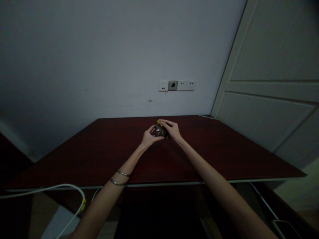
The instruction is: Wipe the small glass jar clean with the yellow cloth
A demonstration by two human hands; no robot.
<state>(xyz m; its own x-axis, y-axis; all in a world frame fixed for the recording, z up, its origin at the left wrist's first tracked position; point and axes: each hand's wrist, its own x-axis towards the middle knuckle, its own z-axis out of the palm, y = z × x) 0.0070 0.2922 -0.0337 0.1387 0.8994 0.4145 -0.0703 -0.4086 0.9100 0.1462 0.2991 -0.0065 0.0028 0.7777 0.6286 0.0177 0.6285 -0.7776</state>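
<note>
Both my arms reach out over a dark red wooden table [99, 152]. My left hand [149, 137] and my right hand [171, 129] meet near the table's far edge around a small round dark object [159, 130] with a yellow bit on top. The left fingers curl against its left side. The right fingers bend over its top and right side. The dim light keeps me from naming the object. Two thin bracelets circle my left forearm [121, 177].
A grey wall rises behind the table with a row of sockets [176, 85]. A white panelled door [269, 83] stands at the right. A white cable with a yellow band [74, 196] hangs below the table's front left edge. A phone-like item [286, 229] lies lower right.
</note>
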